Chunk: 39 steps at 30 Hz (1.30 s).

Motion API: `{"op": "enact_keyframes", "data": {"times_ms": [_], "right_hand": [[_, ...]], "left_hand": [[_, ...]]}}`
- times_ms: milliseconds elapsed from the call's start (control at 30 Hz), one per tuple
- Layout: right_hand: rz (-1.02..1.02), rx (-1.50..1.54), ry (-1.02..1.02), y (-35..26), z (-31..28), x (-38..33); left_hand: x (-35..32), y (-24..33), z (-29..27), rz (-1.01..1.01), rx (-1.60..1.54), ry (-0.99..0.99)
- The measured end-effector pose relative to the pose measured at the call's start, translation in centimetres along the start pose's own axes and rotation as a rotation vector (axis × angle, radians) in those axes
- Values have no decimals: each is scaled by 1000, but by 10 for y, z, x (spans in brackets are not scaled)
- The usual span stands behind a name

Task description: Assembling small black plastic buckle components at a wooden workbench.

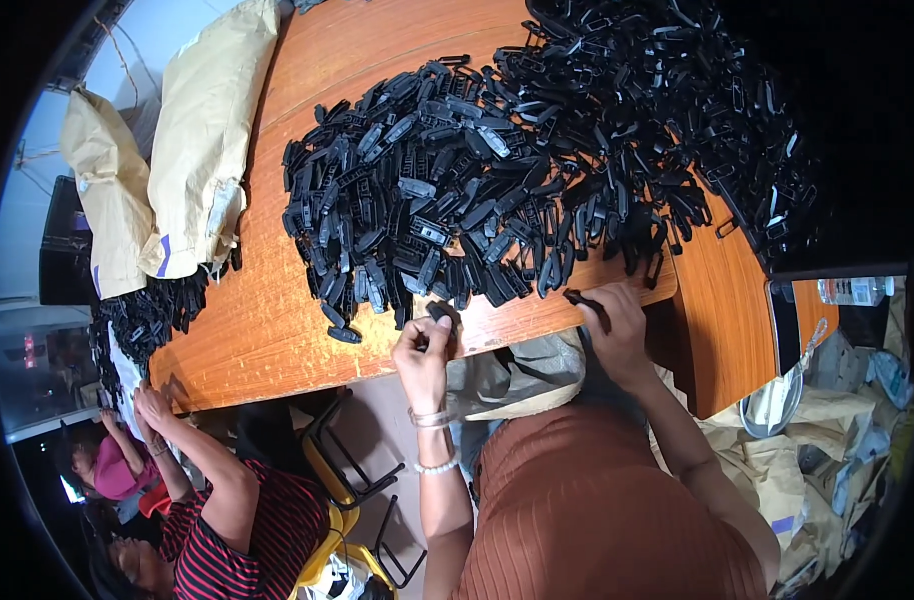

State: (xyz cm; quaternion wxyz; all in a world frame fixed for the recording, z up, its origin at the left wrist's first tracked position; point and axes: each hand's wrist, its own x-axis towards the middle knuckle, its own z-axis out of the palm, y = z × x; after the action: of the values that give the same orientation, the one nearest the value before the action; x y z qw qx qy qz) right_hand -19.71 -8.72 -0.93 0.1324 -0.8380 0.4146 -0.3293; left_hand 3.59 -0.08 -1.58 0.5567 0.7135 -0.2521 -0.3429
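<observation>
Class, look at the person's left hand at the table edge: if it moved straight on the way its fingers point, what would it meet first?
Probably the near edge of the heap of black plastic clips, just beyond the left hand.

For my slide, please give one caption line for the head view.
Left hand and right hand each hold a black plastic clip beside a large clip pile on a wooden table.

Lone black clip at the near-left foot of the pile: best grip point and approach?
Probably take the lone black clip across its narrow width at mid-length, coming from above on the table-edge side. It lies flat on bare wooden table, apart from the pile; both hands are busy.
</observation>
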Motion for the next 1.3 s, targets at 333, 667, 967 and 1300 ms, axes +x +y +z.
{"op": "enact_keyframes", "data": {"times_ms": [333, 667, 967, 1300], "right_hand": [[697, 1362, -409, -58, -29, 2], [477, 1010, -400, -63, -35, 9], [50, 594, -364, -65, -29, 3], [213, 773, -268, -66, -18, -3]], "left_hand": [[-62, 44, 22, 38, -48, -444], [-68, 56, 13, 27, 33, -380], [-69, 48, 18, 175, 81, -373], [-75, 54, 34, -15, -113, -307]]}}
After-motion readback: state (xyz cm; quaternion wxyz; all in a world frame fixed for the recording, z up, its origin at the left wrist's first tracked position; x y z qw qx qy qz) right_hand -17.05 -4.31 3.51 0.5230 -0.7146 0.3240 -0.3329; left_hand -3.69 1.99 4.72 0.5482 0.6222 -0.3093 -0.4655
